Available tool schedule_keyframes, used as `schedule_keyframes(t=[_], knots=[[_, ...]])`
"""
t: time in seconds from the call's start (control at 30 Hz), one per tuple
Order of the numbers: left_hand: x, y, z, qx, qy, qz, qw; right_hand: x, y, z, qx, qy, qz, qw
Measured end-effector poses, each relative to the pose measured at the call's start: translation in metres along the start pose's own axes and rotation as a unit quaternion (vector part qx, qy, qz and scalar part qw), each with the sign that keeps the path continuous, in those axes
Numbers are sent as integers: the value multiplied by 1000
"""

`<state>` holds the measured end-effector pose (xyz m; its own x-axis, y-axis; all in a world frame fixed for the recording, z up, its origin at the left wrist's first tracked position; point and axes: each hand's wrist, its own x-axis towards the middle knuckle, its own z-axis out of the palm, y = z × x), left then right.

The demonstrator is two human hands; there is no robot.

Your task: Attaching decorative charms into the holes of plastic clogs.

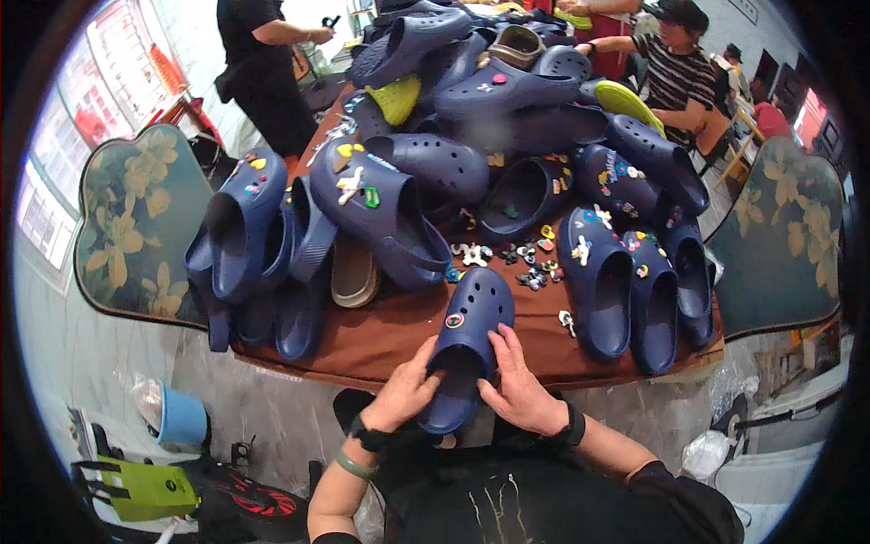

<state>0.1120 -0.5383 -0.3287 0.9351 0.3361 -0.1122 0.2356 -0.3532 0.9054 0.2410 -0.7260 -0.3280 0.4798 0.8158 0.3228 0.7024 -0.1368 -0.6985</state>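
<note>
A navy clog (489, 288) with holes in its toe points away from me at the table's near edge. One small round charm (455, 320) sits on the left part of its upper. My left hand (405, 388) grips the left side near the opening, its fingertips partly hidden. On the other side my right hand (526, 385) holds the clog, thumb at the opening's rim and fingers along the outside. Just beyond the toe lie loose charms (542, 275), mostly black and white, and a white charm (566, 320) rests to the right.
A brown cloth (399, 340) covers the table. Navy clogs, many with charms, are heaped at the back (507, 86), left (381, 208) and right (598, 281). Patterned chair backs (136, 227) flank it. A blue bucket (183, 415) stands lower left. Other people (675, 72) work across the table.
</note>
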Motion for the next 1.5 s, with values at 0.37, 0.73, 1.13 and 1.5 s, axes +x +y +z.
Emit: schedule_keyframes(t=[0.37,0.73,1.13,1.5], knots=[[27,18,-52,393,118,122,904,46,112,-45,-174,69,-5,982],[32,24,7,199,104,198,954,88,149,-24,-269,18,39,962],[18,13,38,219,229,132,939,85,69,-30,-14,92,-157,983],[23,11,43,213,267,149,928,67,48,-26,-241,12,-253,937]])
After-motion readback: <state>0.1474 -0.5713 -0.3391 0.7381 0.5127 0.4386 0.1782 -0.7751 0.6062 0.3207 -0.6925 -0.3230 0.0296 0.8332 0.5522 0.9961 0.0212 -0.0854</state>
